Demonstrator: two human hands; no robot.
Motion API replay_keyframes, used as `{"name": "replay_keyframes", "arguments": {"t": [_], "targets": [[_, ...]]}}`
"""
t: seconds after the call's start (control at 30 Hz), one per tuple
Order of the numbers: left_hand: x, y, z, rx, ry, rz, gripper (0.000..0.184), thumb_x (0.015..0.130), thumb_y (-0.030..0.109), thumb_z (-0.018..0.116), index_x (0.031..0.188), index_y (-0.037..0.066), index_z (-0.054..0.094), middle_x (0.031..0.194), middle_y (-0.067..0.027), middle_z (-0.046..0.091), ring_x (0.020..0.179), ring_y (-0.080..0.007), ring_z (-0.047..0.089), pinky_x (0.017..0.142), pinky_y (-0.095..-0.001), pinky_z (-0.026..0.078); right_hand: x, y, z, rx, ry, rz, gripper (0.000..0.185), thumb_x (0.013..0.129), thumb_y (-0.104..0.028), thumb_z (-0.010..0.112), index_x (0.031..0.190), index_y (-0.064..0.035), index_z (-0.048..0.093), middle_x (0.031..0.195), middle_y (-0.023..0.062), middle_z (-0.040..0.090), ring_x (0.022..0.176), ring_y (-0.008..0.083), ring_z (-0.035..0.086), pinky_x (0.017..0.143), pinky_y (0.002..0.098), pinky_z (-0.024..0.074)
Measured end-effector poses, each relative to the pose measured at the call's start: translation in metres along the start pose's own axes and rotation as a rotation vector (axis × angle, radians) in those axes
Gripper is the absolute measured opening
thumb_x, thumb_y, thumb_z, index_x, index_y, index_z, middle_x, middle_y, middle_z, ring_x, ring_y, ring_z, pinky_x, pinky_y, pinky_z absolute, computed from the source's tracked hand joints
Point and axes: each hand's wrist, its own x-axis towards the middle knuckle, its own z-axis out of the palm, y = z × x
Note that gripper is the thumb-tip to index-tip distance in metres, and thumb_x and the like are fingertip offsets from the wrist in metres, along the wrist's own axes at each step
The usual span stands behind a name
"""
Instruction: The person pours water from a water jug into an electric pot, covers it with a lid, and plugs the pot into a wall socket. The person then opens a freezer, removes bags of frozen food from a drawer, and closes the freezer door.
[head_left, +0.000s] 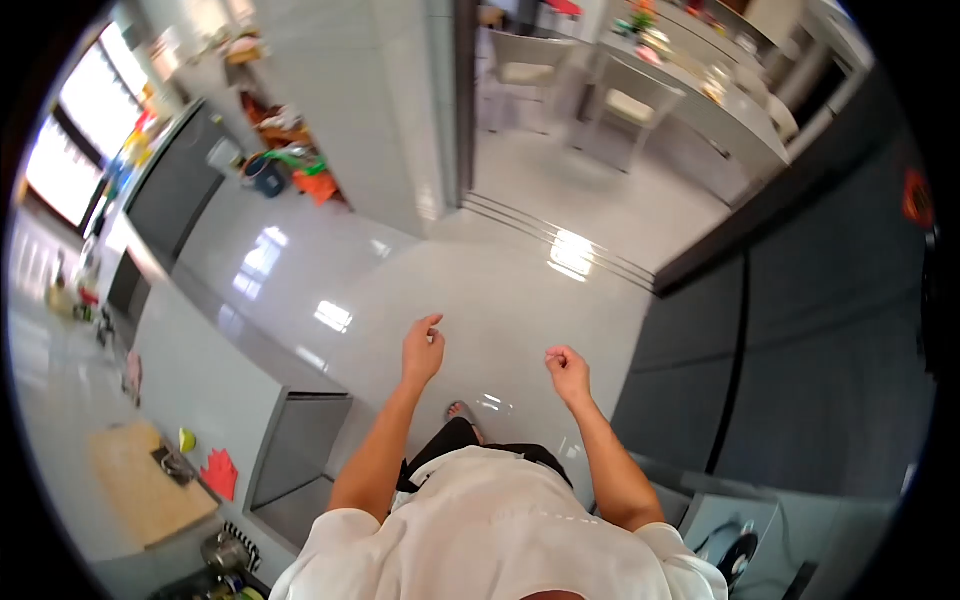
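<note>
My left hand (423, 352) hangs in the air over the shiny grey floor (480, 285). Its index finger points forward and the other fingers curl loosely, with nothing held. To its right, my right hand (569, 374) is also in mid-air, its fingers curled in and no object showing in them. Neither hand touches anything. Below them, one foot in a sandal (460, 411) stands on the floor.
On the left, a counter (190, 345) carries a cutting board (125, 490) and a red glove (220, 473). Dark tall cabinets (820, 350) line the right. Ahead, floor tracks (550, 235) cross a doorway towards chairs (632, 100) and a table (735, 125). A bucket (264, 176) stands far left.
</note>
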Motion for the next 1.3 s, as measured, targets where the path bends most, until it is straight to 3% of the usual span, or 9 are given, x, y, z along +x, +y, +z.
{"name": "replay_keyframes", "arguments": {"t": [0.2,0.43,0.5,0.73,0.8,0.9,1.0,1.2,1.3], "targets": [[0.101,-0.05,-0.133,-0.05,0.238,-0.105,0.034,0.1,0.003,0.062,0.133,0.004,0.071,0.128,-0.011,0.074,0.1,-0.0172,0.069,0.084,-0.0331,0.059,0.084,-0.101,0.137,0.004,-0.17,-0.074,0.017,0.097,-0.014,0.072,0.11,-0.0033,0.076,0.078,-0.0004,0.067,0.071,0.0089,0.058,0.069,0.0292,0.0513],[0.218,-0.094,-0.21,-0.059,0.351,-0.188,0.033,0.102,0.004,0.062,0.133,0.004,0.071,0.129,-0.0092,0.074,0.1,-0.0161,0.069,0.084,-0.0328,0.058,0.213,-0.19,0.279,-0.007,-0.322,-0.161,0.016,0.096,-0.014,0.073,0.107,-0.0032,0.077,0.082,0.0026,0.071,0.075,0.0105,0.062,0.072,0.0293,0.0528],[0.256,-0.107,-0.228,0.014,0.424,-0.156,0.034,0.097,0.0,0.063,0.13,0.005,0.072,0.125,-0.0107,0.074,0.095,-0.0194,0.07,0.076,-0.033,0.058,0.258,-0.212,0.327,0.016,-0.36,-0.193,0.017,0.095,-0.014,0.073,0.108,-0.0033,0.077,0.088,0.005,0.075,0.081,0.0126,0.067,0.076,0.0302,0.0553],[0.379,-0.116,-0.247,0.01,0.25,-0.263,0.034,0.099,0.0,0.062,0.132,0.003,0.07,0.125,-0.0101,0.073,0.101,-0.0183,0.069,0.079,-0.0301,0.057,0.354,-0.299,0.439,0.002,-0.415,-0.223,0.021,0.097,-0.019,0.072,0.111,-0.0049,0.076,0.095,0.0092,0.078,0.085,0.0195,0.072,0.082,0.0344,0.0578],[0.422,-0.126,-0.23,-0.045,0.182,-0.275,0.035,0.101,0.002,0.062,0.136,0.003,0.069,0.127,-0.0093,0.073,0.105,-0.0172,0.067,0.094,-0.0327,0.055,0.365,-0.309,0.438,-0.019,-0.427,-0.201,0.02,0.097,-0.018,0.071,0.112,-0.0052,0.075,0.096,0.0095,0.078,0.085,0.0215,0.073,0.082,0.0352,0.058],[0.485,-0.124,-0.17,-0.08,-0.091,-0.193,0.036,0.101,0.001,0.061,0.136,0.002,0.068,0.129,-0.0109,0.073,0.108,-0.019,0.067,0.098,-0.0334,0.054,0.386,-0.29,0.398,0.006,-0.252,-0.073,0.019,0.098,-0.018,0.071,0.111,-0.0048,0.075,0.096,0.0094,0.078,0.085,0.0222,0.072,0.082,0.0357,0.0581],[0.534,-0.129,-0.073,-0.055,-0.326,0.086,0.035,0.098,-0.001,0.06,0.131,0.003,0.07,0.126,-0.0132,0.074,0.103,-0.024,0.071,0.089,-0.0356,0.058,0.383,-0.249,0.311,0.003,0.071,0.023,0.019,0.098,-0.016,0.071,0.113,-0.0057,0.075,0.097,0.008,0.078,0.085,0.0172,0.072,0.081,0.0337,0.0585],[0.548,-0.003,0.069,-0.087,-0.755,0.352,0.037,0.096,-0.002,0.058,0.13,0.003,0.071,0.125,-0.0138,0.073,0.101,-0.0242,0.071,0.086,-0.0361,0.057,0.301,-0.173,0.153,-0.012,0.735,0.22,0.02,0.098,-0.016,0.071,0.113,-0.0041,0.075,0.099,0.0089,0.078,0.085,0.0188,0.072,0.081,0.0337,0.0582],[0.524,0.053,0.151,-0.093,-0.911,0.521,0.037,0.096,-0.002,0.058,0.13,0.004,0.071,0.124,-0.0136,0.073,0.099,-0.0236,0.071,0.086,-0.0354,0.057,0.262,-0.138,0.094,0.033,0.936,0.317,0.021,0.098,-0.017,0.071,0.114,-0.0045,0.075,0.101,0.0084,0.078,0.084,0.0184,0.071,0.081,0.0335,0.0577]]}}
